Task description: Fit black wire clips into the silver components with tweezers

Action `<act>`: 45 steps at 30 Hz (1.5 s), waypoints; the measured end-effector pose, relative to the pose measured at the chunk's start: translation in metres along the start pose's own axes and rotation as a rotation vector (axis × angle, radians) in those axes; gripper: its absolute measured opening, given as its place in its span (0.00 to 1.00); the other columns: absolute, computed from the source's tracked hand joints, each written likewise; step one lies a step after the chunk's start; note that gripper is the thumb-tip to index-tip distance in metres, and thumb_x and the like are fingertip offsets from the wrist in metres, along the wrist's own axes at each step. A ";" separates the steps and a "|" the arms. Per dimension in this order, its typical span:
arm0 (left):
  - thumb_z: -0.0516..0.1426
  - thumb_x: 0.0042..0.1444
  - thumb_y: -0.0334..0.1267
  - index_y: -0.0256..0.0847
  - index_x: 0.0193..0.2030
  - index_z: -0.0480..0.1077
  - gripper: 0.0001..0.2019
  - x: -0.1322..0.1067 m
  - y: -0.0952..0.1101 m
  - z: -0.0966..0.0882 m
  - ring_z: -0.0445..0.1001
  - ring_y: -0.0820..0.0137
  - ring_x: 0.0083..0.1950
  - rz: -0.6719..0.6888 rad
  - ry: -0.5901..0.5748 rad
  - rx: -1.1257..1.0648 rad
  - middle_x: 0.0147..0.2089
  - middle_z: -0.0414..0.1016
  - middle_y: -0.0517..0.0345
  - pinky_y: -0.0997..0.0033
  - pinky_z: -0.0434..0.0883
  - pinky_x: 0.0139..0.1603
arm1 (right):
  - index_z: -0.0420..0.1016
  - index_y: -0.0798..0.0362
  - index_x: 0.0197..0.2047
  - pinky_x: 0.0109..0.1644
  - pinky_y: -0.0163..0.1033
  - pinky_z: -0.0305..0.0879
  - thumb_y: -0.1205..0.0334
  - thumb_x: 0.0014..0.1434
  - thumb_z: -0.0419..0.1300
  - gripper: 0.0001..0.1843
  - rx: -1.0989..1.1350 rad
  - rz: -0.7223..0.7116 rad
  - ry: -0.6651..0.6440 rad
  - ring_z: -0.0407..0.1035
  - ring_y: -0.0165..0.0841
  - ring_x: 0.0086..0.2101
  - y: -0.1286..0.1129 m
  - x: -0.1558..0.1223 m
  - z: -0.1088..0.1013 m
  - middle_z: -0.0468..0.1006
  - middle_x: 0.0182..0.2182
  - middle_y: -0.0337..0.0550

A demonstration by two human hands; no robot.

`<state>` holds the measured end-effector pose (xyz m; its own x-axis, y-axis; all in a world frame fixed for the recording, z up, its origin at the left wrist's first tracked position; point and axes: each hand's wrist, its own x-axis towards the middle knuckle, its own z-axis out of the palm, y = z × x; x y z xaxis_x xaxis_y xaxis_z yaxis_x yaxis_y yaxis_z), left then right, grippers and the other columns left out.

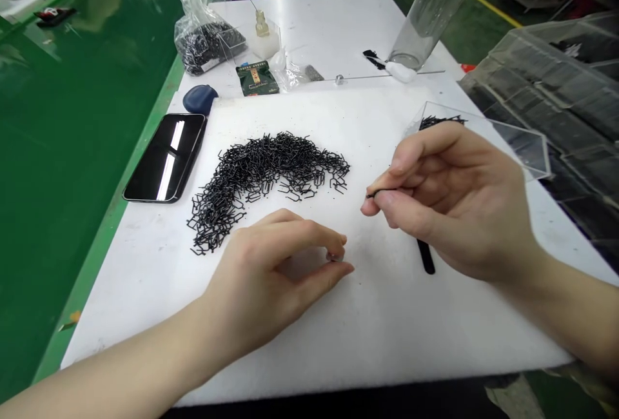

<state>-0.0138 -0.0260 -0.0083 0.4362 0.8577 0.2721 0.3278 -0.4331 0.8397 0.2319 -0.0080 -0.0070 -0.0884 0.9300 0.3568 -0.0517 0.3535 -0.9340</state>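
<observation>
My left hand [280, 264] rests low on the white foam mat [387, 316], thumb and forefinger pinched on a tiny grey part [336, 256]. My right hand [449, 200] hovers to its right, fingers closed round a thin black tool [425, 258] whose tip shows at the fingertips and whose handle sticks out below the palm. A curved heap of small black wire clips [261, 177] lies on the mat just beyond my left hand, apart from both hands.
A dark phone [167, 156] lies left of the mat by the green edge. A clear tray [503, 142] with a few black clips sits behind my right hand. Farther back stand a bag of clips [206, 42], a small bottle [262, 24], a green packet [256, 77] and a clear plastic sleeve [430, 6].
</observation>
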 end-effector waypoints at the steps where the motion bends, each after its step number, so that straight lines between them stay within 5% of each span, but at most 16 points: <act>1: 0.75 0.64 0.25 0.48 0.44 0.88 0.11 -0.001 -0.002 0.000 0.88 0.69 0.43 0.011 -0.016 0.059 0.44 0.94 0.63 0.74 0.79 0.37 | 0.85 0.39 0.44 0.34 0.41 0.82 0.77 0.62 0.78 0.19 -0.005 -0.004 -0.010 0.88 0.36 0.34 0.000 0.000 0.000 0.88 0.35 0.34; 6: 0.77 0.65 0.28 0.47 0.44 0.87 0.09 -0.003 -0.005 -0.002 0.88 0.65 0.45 0.070 -0.018 0.120 0.47 0.93 0.59 0.67 0.85 0.48 | 0.86 0.40 0.43 0.33 0.39 0.81 0.76 0.62 0.78 0.18 -0.030 -0.046 -0.012 0.87 0.35 0.35 0.000 0.000 0.000 0.87 0.35 0.34; 10: 0.81 0.64 0.37 0.48 0.63 0.89 0.22 -0.002 -0.001 -0.005 0.84 0.64 0.51 0.143 0.096 0.068 0.54 0.85 0.54 0.64 0.85 0.55 | 0.85 0.39 0.43 0.30 0.42 0.79 0.76 0.63 0.75 0.18 -0.078 -0.068 -0.019 0.85 0.36 0.33 0.001 -0.001 0.000 0.86 0.35 0.35; 15: 0.76 0.70 0.34 0.59 0.79 0.81 0.33 -0.005 0.002 -0.005 0.80 0.60 0.61 0.168 0.044 -0.064 0.67 0.81 0.52 0.58 0.83 0.68 | 0.83 0.39 0.43 0.25 0.42 0.73 0.75 0.64 0.75 0.18 -0.104 -0.048 -0.030 0.81 0.35 0.28 0.000 -0.001 0.001 0.86 0.34 0.34; 20: 0.76 0.69 0.34 0.63 0.77 0.84 0.33 -0.004 0.002 -0.005 0.80 0.58 0.54 0.161 0.016 -0.148 0.59 0.83 0.51 0.51 0.88 0.59 | 0.83 0.39 0.42 0.25 0.43 0.72 0.76 0.64 0.75 0.18 -0.069 -0.031 -0.046 0.80 0.34 0.28 0.000 0.000 0.002 0.85 0.35 0.34; 26: 0.65 0.72 0.19 0.64 0.77 0.83 0.37 0.002 -0.002 -0.002 0.81 0.66 0.53 0.157 0.004 -0.172 0.56 0.84 0.55 0.71 0.82 0.44 | 0.85 0.39 0.42 0.29 0.42 0.76 0.77 0.63 0.77 0.19 -0.032 -0.025 -0.051 0.81 0.34 0.30 0.002 0.000 0.000 0.87 0.35 0.35; 33: 0.57 0.74 0.16 0.63 0.75 0.85 0.37 0.003 -0.003 -0.006 0.83 0.68 0.51 0.154 -0.003 -0.148 0.55 0.86 0.55 0.68 0.84 0.57 | 0.85 0.39 0.41 0.29 0.42 0.77 0.76 0.62 0.79 0.18 -0.027 -0.023 -0.077 0.82 0.35 0.29 0.000 0.003 -0.003 0.89 0.34 0.35; 39: 0.61 0.74 0.18 0.64 0.72 0.87 0.34 0.006 -0.002 -0.005 0.83 0.66 0.49 0.115 0.004 -0.199 0.52 0.87 0.55 0.70 0.82 0.46 | 0.86 0.39 0.40 0.29 0.42 0.80 0.76 0.59 0.82 0.20 -0.035 0.007 -0.081 0.84 0.35 0.29 -0.002 0.004 -0.003 0.90 0.34 0.34; 45: 0.59 0.74 0.17 0.67 0.74 0.85 0.38 0.004 -0.003 -0.006 0.82 0.70 0.52 0.139 -0.026 -0.216 0.55 0.85 0.57 0.73 0.82 0.50 | 0.86 0.39 0.40 0.30 0.42 0.81 0.75 0.59 0.82 0.19 -0.035 -0.001 -0.054 0.83 0.35 0.29 -0.001 0.003 -0.001 0.89 0.33 0.34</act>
<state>-0.0179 -0.0192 -0.0068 0.4868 0.7856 0.3819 0.0776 -0.4743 0.8769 0.2332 -0.0054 -0.0046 -0.1420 0.9233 0.3570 -0.0168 0.3583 -0.9334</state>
